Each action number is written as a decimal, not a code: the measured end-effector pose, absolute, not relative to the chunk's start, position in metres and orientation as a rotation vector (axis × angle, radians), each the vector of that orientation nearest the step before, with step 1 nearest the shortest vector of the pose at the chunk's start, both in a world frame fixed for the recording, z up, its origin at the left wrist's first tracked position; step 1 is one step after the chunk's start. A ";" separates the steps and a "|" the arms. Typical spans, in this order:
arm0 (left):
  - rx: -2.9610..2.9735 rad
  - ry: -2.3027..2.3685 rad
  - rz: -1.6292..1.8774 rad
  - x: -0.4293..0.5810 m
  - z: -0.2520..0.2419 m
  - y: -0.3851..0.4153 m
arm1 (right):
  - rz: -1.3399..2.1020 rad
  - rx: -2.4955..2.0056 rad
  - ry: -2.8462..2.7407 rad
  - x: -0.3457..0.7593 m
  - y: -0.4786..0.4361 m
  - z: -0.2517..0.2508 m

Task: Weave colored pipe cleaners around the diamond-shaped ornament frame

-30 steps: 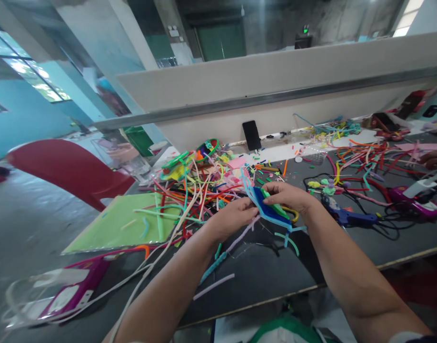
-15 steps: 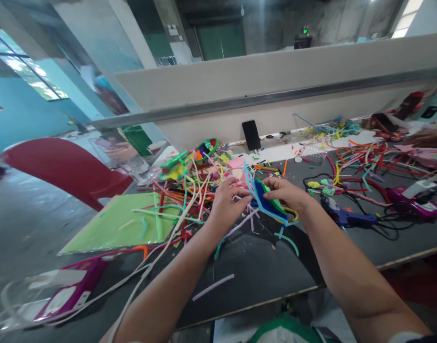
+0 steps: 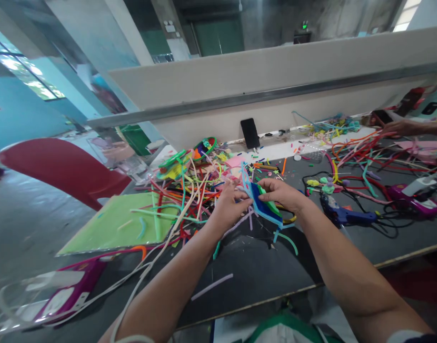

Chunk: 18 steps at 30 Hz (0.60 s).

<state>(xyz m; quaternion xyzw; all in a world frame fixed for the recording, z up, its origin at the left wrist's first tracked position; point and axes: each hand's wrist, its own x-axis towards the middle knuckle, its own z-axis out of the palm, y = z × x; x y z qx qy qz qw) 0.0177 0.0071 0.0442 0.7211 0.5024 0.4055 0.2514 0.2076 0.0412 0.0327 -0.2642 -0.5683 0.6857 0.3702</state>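
**Flat dark-blue panel with light-blue edging [image 3: 264, 210] held tilted above a dark grey worktop [image 3: 254, 274]**

Nearest the front edge, a thin lilac fuzzy strip [image 3: 212, 287] lies slantwise; the dark surface around it offers the forearms their widest room. Toward the middle, the right hand [image 3: 281, 193] has its fingers clamped on the panel and the bright-green layer [image 3: 272, 204] against it, probably to keep both steady and tilted. The left hand [image 3: 229, 202] meets the panel's left side, thumb and fingertips close together; whether they pinch anything cannot be told. To the right, a blue glue gun [image 3: 350, 216] limits movement that way. A flat pale-green sheet [image 3: 107, 224] lies at the worktop's left end, beside a tangled heap of multicoloured fuzzy strips [image 3: 195, 183] that crowds the left hand. Along the far edge, a black phone [image 3: 250, 133] leans on a white partition [image 3: 204, 125], likely to stay upright. Near the far right corner is another person's hand [image 3: 400, 127].
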 end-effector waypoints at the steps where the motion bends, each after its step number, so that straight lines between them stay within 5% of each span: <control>1: 1.956 1.385 1.086 0.017 0.044 0.007 | 1.752 -0.690 -1.466 0.207 0.042 0.032; 18: 1.946 1.394 0.939 0.016 0.042 0.011 | 1.704 -0.799 -1.476 0.207 0.042 0.031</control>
